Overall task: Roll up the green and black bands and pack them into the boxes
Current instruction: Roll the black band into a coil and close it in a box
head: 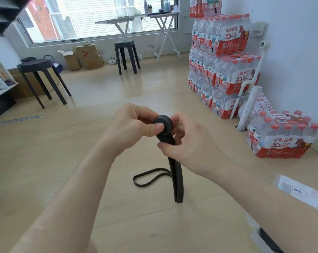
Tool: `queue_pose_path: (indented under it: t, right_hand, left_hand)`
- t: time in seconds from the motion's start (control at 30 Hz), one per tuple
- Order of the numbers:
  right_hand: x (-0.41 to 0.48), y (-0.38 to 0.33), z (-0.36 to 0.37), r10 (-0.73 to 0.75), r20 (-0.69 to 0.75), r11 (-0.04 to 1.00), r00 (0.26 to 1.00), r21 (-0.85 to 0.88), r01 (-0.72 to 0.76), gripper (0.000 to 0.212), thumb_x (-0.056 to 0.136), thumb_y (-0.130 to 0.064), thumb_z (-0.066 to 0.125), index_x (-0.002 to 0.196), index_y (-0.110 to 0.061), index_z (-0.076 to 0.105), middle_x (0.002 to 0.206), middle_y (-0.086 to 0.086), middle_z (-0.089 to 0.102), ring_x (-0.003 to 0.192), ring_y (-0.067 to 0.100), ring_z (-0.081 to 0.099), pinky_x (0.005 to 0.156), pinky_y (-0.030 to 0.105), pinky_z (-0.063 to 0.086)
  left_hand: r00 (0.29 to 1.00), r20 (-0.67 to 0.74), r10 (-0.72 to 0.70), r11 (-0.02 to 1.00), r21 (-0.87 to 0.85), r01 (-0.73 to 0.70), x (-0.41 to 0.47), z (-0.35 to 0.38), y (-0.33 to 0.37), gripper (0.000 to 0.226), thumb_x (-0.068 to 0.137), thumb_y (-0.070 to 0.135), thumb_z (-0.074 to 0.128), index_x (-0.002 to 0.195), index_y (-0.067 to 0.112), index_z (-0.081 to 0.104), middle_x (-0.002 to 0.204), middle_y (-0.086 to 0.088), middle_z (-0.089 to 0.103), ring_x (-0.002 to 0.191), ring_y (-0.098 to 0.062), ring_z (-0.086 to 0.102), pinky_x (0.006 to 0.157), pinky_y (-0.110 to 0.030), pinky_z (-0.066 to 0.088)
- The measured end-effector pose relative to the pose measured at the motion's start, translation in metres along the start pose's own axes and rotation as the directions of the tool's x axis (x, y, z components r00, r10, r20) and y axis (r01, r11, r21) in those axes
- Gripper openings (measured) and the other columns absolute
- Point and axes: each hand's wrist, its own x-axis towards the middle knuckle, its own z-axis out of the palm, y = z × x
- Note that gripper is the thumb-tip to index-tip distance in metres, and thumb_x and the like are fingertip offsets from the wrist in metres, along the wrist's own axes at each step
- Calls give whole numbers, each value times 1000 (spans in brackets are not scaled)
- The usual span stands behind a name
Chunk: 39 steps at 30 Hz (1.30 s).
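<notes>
Pinching black band [178, 181], left hand [130, 126] and right hand [190, 141] half-hide its coil.

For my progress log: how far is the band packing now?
Done: a tight coil at the top of the flat black rubber band. In hand: left hand and right hand pinch that coil. Left: the long tail down to the wooden floor, then boxing. No green band shows.

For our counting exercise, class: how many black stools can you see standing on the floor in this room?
2. One round-topped stool stands at the left; one square-topped stool stands below the window. A dark shape behind the left one may be another.
</notes>
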Motion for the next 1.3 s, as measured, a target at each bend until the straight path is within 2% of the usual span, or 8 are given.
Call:
queue_pose_path:
  t: [0.13, 0.3, 0.47, 0.6, 0.77, 0.9, 1.1, 1.3]
  right_hand:
    - [4, -5, -7, -14, 66, 992, 998, -127, 22, 32, 74, -19, 68, 101, -22, 51, 84, -8, 64, 82, 13, 62, 74, 34, 51]
    - [8, -4, -22, 154, 325, 960, 933, 175, -219, 32, 80, -6, 69, 105, -17, 54, 82, 9, 73, 71, 20, 70, 56, 26, 51]
    - [9, 0, -24, 286, 379, 828, 880, 365, -426, 49, 78, -51, 65, 102, -11, 52, 80, 12, 74, 69, 26, 69, 51, 21, 45]
    - [9, 5, -21, 305, 369, 775, 878, 439, -454, 48, 67, -44, 72, 94, -16, 43, 79, 16, 73, 66, 30, 68, 47, 19, 45]
    - [12, 4, -32, 230, 371, 598, 900, 676, -431, 39, 72, -23, 68, 93, -16, 36, 79, 16, 69, 65, 31, 67, 46, 19, 48]
    - [12, 6, -37, 152, 399, 496, 904, 761, -419, 32, 77, -14, 63, 96, -16, 37, 82, 16, 67, 66, 33, 68, 48, 20, 51]
    - [11, 10, -41, 125, 423, 477, 897, 768, -428, 31, 78, -13, 63, 98, -16, 39, 84, 18, 68, 69, 35, 68, 52, 21, 53]
    - [10, 8, -39, 146, 461, 621, 875, 646, -444, 46, 80, -26, 70, 118, -9, 50, 90, 13, 70, 81, 28, 69, 59, 24, 51]
  left_hand:
    - [1000, 12, 26, 999, 43, -26, 0, -4, 0, 14, 71, 6, 77, 82, 15, 75, 81, -2, 71, 79, -18, 65, 74, -31, 50]
    - [991, 83, 109, 970, 210, -124, -1, -7, 2, 21, 71, -1, 77, 80, 18, 75, 85, -5, 65, 79, -22, 62, 72, -35, 54]
    - [960, 174, 218, 842, 464, -275, -4, 2, 8, 20, 69, 9, 81, 86, 18, 77, 83, 4, 63, 74, -14, 59, 75, -40, 50]
    - [951, 183, 249, 782, 541, -309, -3, 7, 7, 16, 70, 15, 80, 85, 19, 75, 82, 7, 61, 77, -13, 58, 74, -41, 49]
    - [982, 68, 176, 981, 70, -181, -1, 11, -4, 24, 71, 14, 81, 92, 15, 72, 88, -4, 67, 85, -19, 62, 75, -32, 52]
    - [974, 198, 110, 953, -301, -46, 0, 15, -16, 45, 65, 36, 83, 99, 8, 72, 89, -14, 68, 79, -23, 60, 76, -36, 46]
    - [979, 164, 122, 975, -205, -87, 2, 16, -12, 33, 70, 29, 79, 94, 7, 73, 89, -17, 70, 85, -34, 61, 81, -41, 48]
    - [981, 100, 164, 986, -29, -162, 1, 16, -5, 11, 77, 5, 74, 87, 7, 73, 82, -5, 67, 77, -12, 64, 75, -29, 51]
